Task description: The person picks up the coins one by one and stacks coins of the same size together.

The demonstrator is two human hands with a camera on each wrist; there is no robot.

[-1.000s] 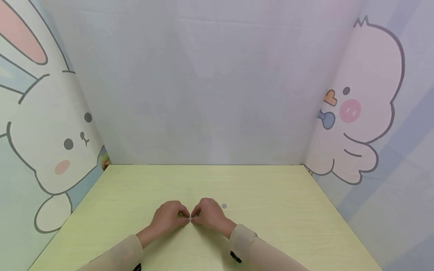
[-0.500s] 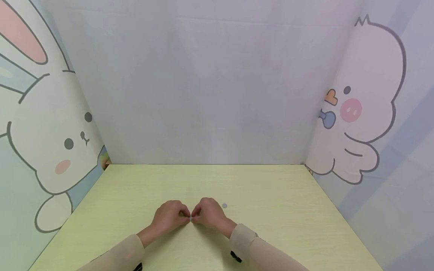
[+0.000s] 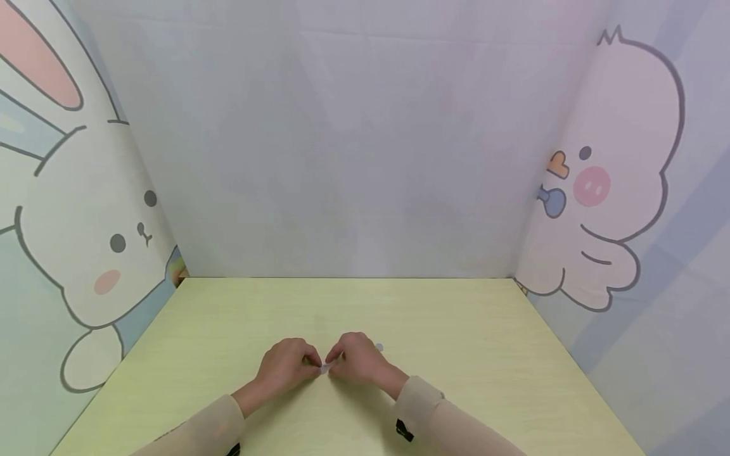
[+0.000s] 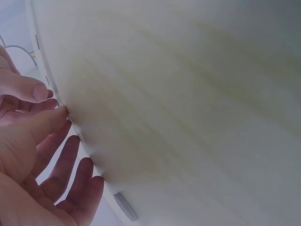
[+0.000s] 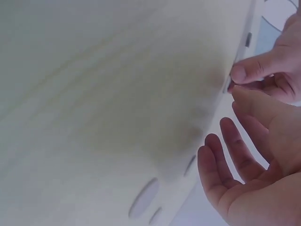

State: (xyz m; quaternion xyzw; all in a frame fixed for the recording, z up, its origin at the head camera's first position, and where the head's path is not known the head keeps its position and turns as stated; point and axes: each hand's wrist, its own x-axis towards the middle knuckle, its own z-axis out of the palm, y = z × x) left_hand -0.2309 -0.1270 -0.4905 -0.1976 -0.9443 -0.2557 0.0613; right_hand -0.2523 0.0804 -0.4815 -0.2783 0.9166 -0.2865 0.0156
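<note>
Low over the pale yellow table (image 3: 445,329): one small pale piece (image 3: 326,368), pinched in thumb and finger of the left hand (image 3: 288,364), apparently for steadiness. Right hand (image 3: 359,360): thumb and finger just at the piece's other end, pinch or mere touch impossible to tell; wrists angled inward, likely for joint work on so slight a thing. Beyond right hand: one grey disc (image 3: 379,347), flat on the table, in easy reach.

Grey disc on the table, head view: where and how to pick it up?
Probably by the rim of the grey disc, pinched at opposite edges, coming from its far right side. It appears to lie flat, leaving little but the edge to catch; the right grip crowds its near left side.
</note>
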